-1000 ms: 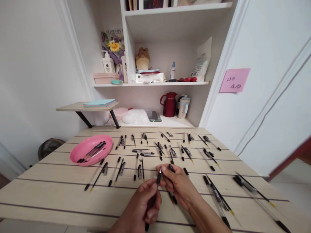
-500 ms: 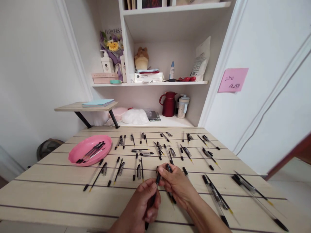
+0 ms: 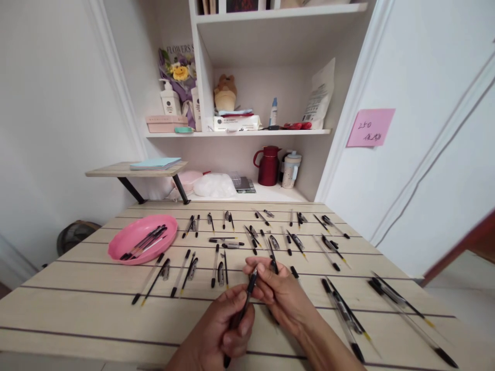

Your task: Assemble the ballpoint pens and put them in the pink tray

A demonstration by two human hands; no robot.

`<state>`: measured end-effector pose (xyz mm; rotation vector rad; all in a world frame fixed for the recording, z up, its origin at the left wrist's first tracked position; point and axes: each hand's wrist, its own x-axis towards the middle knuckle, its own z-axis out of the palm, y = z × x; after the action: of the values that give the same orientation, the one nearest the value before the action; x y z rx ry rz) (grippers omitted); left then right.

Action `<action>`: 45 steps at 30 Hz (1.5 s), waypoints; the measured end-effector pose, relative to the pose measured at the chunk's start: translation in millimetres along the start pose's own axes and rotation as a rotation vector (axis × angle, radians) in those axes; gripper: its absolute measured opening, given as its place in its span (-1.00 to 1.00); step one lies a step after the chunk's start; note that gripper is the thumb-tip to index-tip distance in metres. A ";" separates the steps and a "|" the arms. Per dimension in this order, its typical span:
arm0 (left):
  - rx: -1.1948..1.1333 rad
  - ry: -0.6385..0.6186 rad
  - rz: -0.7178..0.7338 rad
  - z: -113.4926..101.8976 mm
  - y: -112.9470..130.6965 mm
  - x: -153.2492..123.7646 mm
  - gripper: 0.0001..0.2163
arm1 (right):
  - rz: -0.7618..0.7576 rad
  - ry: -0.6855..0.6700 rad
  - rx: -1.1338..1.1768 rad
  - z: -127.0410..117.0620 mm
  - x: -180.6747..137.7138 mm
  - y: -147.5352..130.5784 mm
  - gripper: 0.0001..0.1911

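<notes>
A black pen is gripped in my left hand, its metal tip pointing up and away from me. The thumb and fingers of my right hand close at that tip; whether a small part sits between them is hidden. Around both hands lie taken-apart pens on the table: clear barrels, dark refills with yellow ends and black caps with clips. Behind my right hand, a black pen part is partly covered by the fingers.
A pink bowl with several pens stands on the left of the wooden table. Larger-looking pen parts lie to the right. At the back are a small raised shelf, a red jug and a light-coloured cup.
My right fingers have opened out somewhat around the pen tip, baring its metal end. The pen has tilted slightly, its lower end shifting left with my left hand.
</notes>
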<state>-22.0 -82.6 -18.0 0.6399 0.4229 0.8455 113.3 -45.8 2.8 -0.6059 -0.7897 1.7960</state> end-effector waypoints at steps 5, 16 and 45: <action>0.090 0.141 0.068 2.0 -5.2 4.3 -0.85 | 0.018 0.077 -0.132 -3.2 3.3 2.5 -0.69; -0.024 -0.064 -0.028 -6.8 -4.2 -0.8 -0.84 | -0.050 0.047 -0.004 -7.9 8.4 -8.2 -0.72; -0.159 0.216 0.317 10.8 20.7 23.3 -0.93 | -0.011 0.026 -0.532 8.3 26.4 -39.0 -0.72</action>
<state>-13.2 -57.6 1.5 0.4756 0.4495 1.2441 122.2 -13.2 36.7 -0.9620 -1.2629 1.5619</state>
